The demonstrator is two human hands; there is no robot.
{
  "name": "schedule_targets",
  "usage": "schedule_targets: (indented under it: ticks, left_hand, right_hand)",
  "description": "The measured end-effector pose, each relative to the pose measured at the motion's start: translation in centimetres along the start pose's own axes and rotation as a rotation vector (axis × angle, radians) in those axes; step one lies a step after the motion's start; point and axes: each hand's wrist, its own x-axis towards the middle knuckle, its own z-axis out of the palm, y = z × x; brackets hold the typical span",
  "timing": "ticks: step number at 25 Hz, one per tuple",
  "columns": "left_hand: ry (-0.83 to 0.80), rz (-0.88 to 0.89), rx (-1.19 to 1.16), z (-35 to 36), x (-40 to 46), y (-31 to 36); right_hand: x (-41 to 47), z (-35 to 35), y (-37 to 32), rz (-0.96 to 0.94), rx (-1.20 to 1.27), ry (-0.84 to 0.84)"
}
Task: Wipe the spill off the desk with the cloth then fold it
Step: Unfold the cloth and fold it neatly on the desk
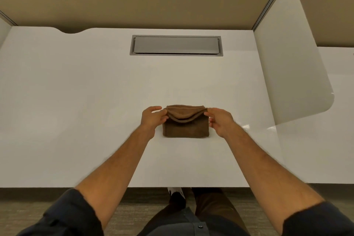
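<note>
A brown cloth [185,128] lies folded into a small thick rectangle on the white desk [95,101], near the middle. My left hand [153,118] pinches the far left corner of its top layer. My right hand [220,119] pinches the far right corner. The top layer is lifted at both ends and sags in the middle between my hands. No spill shows on the desk surface.
A grey cable hatch [176,45] is set into the desk at the back. Tan partition walls stand behind, and a translucent divider panel [293,59] rises along the right side. The desk's front edge lies close to my body, with carpet floor below.
</note>
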Motion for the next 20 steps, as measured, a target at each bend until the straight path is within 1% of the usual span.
schedule_targets:
  ticks: [2, 3, 5, 6, 8, 10, 12, 14, 16, 17, 18, 20]
  left_hand:
    - [0.012, 0.02, 0.045, 0.5, 0.4, -0.1]
    - [0.041, 0.037, 0.128, 0.5, 0.4, -0.6]
    - [0.069, 0.112, 0.311, 0.4, -0.3, -2.5]
    - [0.058, 0.177, 0.391, 0.3, -0.7, -3.6]
    - [-0.03, 0.371, 0.559, 0.0, -1.0, -5.8]
    - [-0.164, 0.518, 0.78, 0.0, -1.0, -7.3]
    - [-0.234, 0.533, 1.018, 0.3, -0.6, -7.6]
    - [-0.258, 0.482, 1.176, 0.9, -0.8, -7.2]
    - [-0.27, 0.436, 1.197, 1.8, -1.3, -6.4]
    - [-0.266, 0.401, 1.138, 2.2, -1.7, -6.0]
    - [-0.246, 0.349, 1.022, 2.5, -2.1, -5.7]
    - [-0.221, 0.212, 0.69, 3.4, -2.9, -4.9]
  right_hand:
    - [0.4, -0.1, 0.3, -0.032, 0.025, 0.01]
    - [0.7, -0.5, 1.3, -0.043, -0.006, 0.041]
    - [1.3, -1.7, 4.4, -0.049, -0.131, 0.12]
    - [1.6, -2.3, 6.2, -0.044, -0.209, 0.145]
    - [1.7, -2.6, 8.8, -0.03, -0.309, 0.14]
    - [1.9, -1.9, 9.9, -0.043, -0.314, 0.107]
    - [2.4, -0.9, 9.6, -0.037, -0.269, 0.097]
    - [2.8, -0.5, 8.8, -0.028, -0.253, 0.112]
    - [2.9, -1.0, 8.0, -0.042, -0.276, 0.157]
    - [2.5, -1.4, 7.7, -0.075, -0.294, 0.19]
    - [1.9, -1.7, 7.5, -0.125, -0.308, 0.221]
    - [0.3, -1.5, 7.3, -0.256, -0.345, 0.252]
